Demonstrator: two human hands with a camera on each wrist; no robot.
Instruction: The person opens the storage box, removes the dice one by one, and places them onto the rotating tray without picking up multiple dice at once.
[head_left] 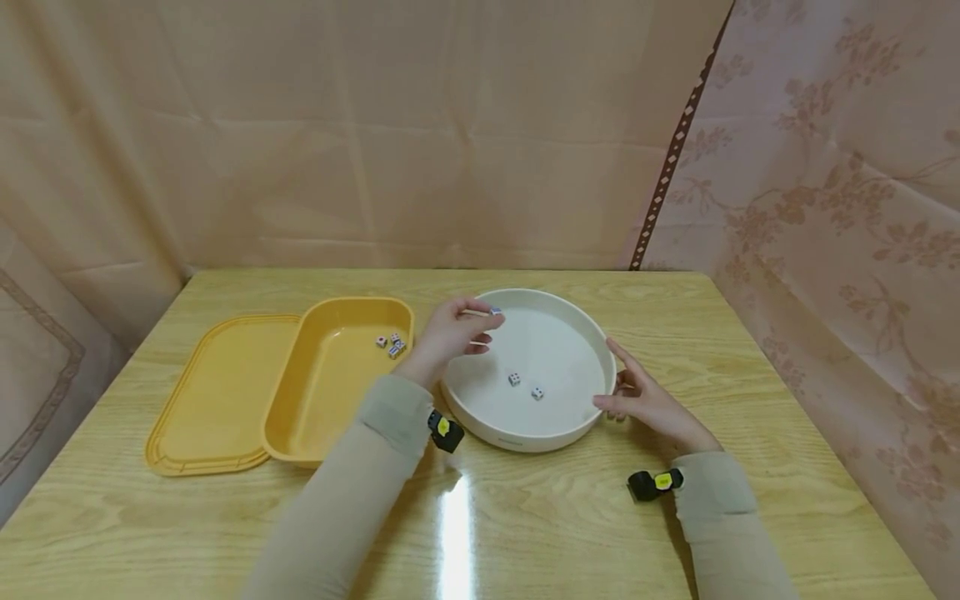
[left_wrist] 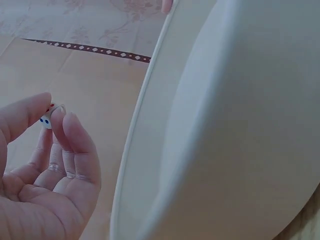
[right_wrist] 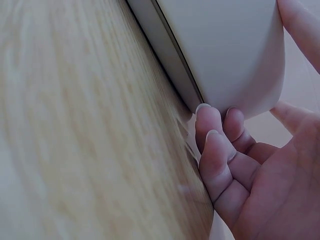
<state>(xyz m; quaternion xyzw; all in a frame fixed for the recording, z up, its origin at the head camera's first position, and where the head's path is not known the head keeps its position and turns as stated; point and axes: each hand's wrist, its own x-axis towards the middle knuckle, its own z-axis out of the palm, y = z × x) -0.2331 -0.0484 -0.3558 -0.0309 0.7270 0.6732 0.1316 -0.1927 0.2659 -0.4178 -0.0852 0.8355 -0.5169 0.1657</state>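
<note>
My left hand (head_left: 448, 335) pinches a white die (head_left: 496, 312) between thumb and fingertips, over the left side of a round white tray (head_left: 555, 346). In the left wrist view this die (left_wrist: 46, 121) shows red and blue dots, and the other fingers are loosely bent. Two dice (head_left: 513, 379) lie apart on the tray's floor. My right hand (head_left: 648, 408) grips the tray's right wall, thumb at the rim. From the right wrist, its bent fingers (right_wrist: 215, 155) are seen low against the outer wall. Several dice (head_left: 396, 347) sit in the far right part of a yellow box (head_left: 318, 400).
A yellow lid (head_left: 217, 400) lies flat on the wooden table (head_left: 540, 525), partly under the box's left side. The box stands just left of the tray. A curtain (head_left: 420, 150) hangs behind the table's far edge, and a flowered one (head_left: 862, 208) on the right.
</note>
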